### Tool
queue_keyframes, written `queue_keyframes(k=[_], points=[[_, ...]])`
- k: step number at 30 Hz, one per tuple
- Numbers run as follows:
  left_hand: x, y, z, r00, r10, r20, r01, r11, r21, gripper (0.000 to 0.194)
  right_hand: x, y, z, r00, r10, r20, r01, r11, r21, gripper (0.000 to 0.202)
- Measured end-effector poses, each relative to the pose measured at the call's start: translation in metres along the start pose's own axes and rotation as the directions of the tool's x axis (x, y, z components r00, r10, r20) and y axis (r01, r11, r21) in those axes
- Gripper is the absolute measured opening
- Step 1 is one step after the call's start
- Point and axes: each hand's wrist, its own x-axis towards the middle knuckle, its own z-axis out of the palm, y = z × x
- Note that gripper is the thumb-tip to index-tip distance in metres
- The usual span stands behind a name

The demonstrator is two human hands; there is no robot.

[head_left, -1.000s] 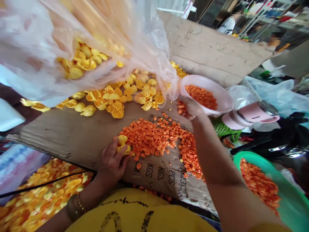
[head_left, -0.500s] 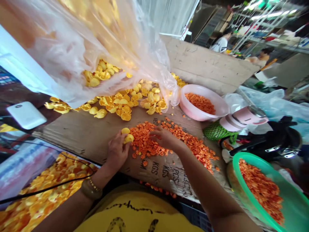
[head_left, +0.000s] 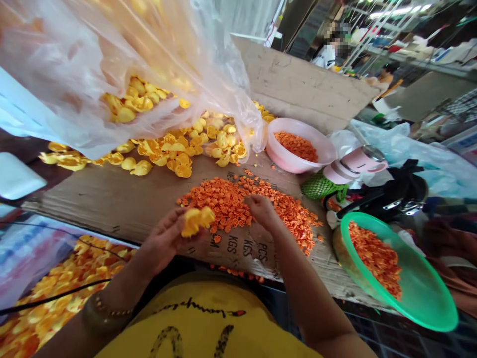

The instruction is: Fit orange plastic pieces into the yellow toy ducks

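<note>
My left hand (head_left: 167,231) grips a yellow hollow plastic shell piece (head_left: 197,221) with rounded lobes, raised over the near side of the cardboard. To its right, my right hand (head_left: 261,209) has its fingers closed at the pile of small orange pieces (head_left: 223,201). Whatever lies between those fingertips is too small to make out. The orange pile spreads across the printed cardboard sheet (head_left: 122,199) around and beyond my right hand. More yellow shells (head_left: 179,154) lie heaped at the back of the cardboard.
A large clear plastic bag (head_left: 160,114) of yellow shells leans over the back left. On the right are a pink bowl (head_left: 328,161) and a green basin (head_left: 421,298), both with orange pieces, plus a pink mug (head_left: 361,159). Yellow shells (head_left: 70,283) fill a container at lower left.
My left hand has lifted and turned the yellow shell piece towards me. My right hand's fingers, spread over the orange pieces before, have drawn together. The whole view has shifted slightly.
</note>
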Motion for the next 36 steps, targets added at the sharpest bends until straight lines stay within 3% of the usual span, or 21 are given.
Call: queue_keyframes(k=[3,5,8,10,13,16,18,20,22,26,29,31,33,36], points=[[-0.019,-0.009,-0.007,0.979,-0.166,0.115,0.154,0.982,0.111,0.035,-0.017,-0.022,0.021,0.953,-0.091,0.289,0.095,0.995,0.0,0.028],[-0.02,-0.012,-0.012,0.989,-0.126,0.082,0.114,0.983,0.145,0.032,-0.025,-0.041,0.036,0.891,-0.137,0.434,0.155,0.988,-0.006,0.018],[-0.009,-0.008,-0.013,0.999,-0.003,0.032,-0.002,0.988,0.156,0.029,-0.024,-0.061,0.05,0.878,-0.158,0.451,0.196,0.98,-0.039,0.012],[-0.003,-0.004,-0.01,0.999,-0.003,0.048,-0.006,0.983,0.184,0.031,-0.019,-0.064,0.048,0.899,-0.194,0.393,0.228,0.973,-0.042,0.016],[-0.003,-0.004,-0.002,0.995,-0.092,0.027,0.086,0.979,0.184,0.032,-0.013,-0.047,0.026,0.968,-0.191,0.163,0.212,0.97,-0.12,0.024],[-0.008,-0.013,0.009,0.963,-0.269,0.017,0.267,0.96,0.088,0.032,-0.015,-0.009,-0.01,0.994,-0.052,-0.098,0.024,0.965,-0.262,0.031],[-0.011,-0.021,0.019,0.895,-0.44,0.079,0.437,0.898,0.047,0.031,-0.025,0.017,-0.032,0.977,0.043,-0.209,-0.112,0.936,-0.333,0.033],[-0.011,-0.029,0.028,0.803,-0.577,0.148,0.576,0.816,0.052,0.028,-0.041,0.037,-0.046,0.963,0.097,-0.25,-0.191,0.903,-0.385,0.032],[-0.009,-0.034,0.034,0.751,-0.637,0.171,0.637,0.768,0.067,0.024,-0.058,0.049,-0.055,0.967,0.108,-0.231,-0.198,0.887,-0.417,0.029],[0.002,-0.038,0.036,0.777,-0.621,0.107,0.618,0.784,0.066,0.016,-0.066,0.058,-0.073,0.978,0.074,-0.193,-0.149,0.899,-0.413,0.025],[0.009,-0.039,0.038,0.799,-0.596,0.082,0.597,0.802,0.009,0.018,-0.045,0.063,-0.092,0.959,0.064,-0.276,-0.174,0.903,-0.393,0.034],[0.01,-0.037,0.041,0.792,-0.604,0.093,0.609,0.791,-0.051,0.022,-0.03,0.064,-0.098,0.939,0.072,-0.337,-0.209,0.897,-0.39,0.034],[0.009,-0.036,0.044,0.768,-0.628,0.123,0.639,0.763,-0.096,0.028,-0.025,0.061,-0.096,0.927,0.066,-0.37,-0.218,0.896,-0.388,0.031],[0.008,-0.036,0.045,0.746,-0.648,0.156,0.666,0.733,-0.14,0.029,-0.042,0.048,-0.079,0.888,-0.004,-0.46,-0.171,0.925,-0.339,0.039]])
